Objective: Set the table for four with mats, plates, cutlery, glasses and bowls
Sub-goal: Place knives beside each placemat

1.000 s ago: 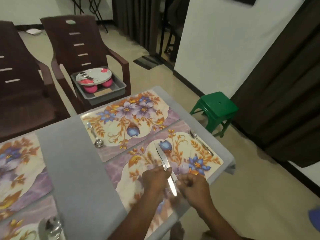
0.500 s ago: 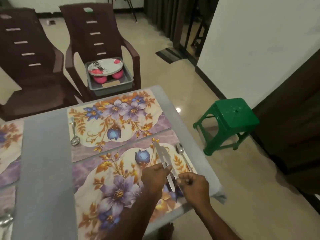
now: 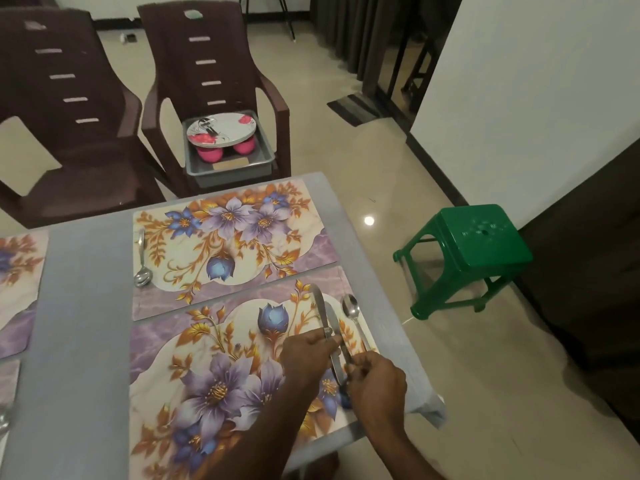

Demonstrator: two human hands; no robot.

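Note:
Two steel table knives (image 3: 325,315) lie crossed over the right end of the near floral mat (image 3: 214,362), their blades pointing away from me. My left hand (image 3: 306,355) pinches them from the left, and my right hand (image 3: 375,384) pinches their handle ends. A spoon (image 3: 354,315) rests on the same mat just right of the knives. The far mat (image 3: 235,237) carries a spoon (image 3: 141,261) at its left edge. Plates (image 3: 221,128) and pink bowls (image 3: 244,145) sit in a grey tray (image 3: 232,168) on the chair beyond the table.
The grey table (image 3: 79,306) ends close to the right of the mats. A green plastic stool (image 3: 474,251) stands on the floor to the right. Two brown plastic chairs (image 3: 59,109) stand behind the table. More mats (image 3: 17,282) lie at the left edge.
The camera has tilted and come closer. Both hands stay on the knives at the near mat's right end, and the knives sit slightly nearer to the spoon.

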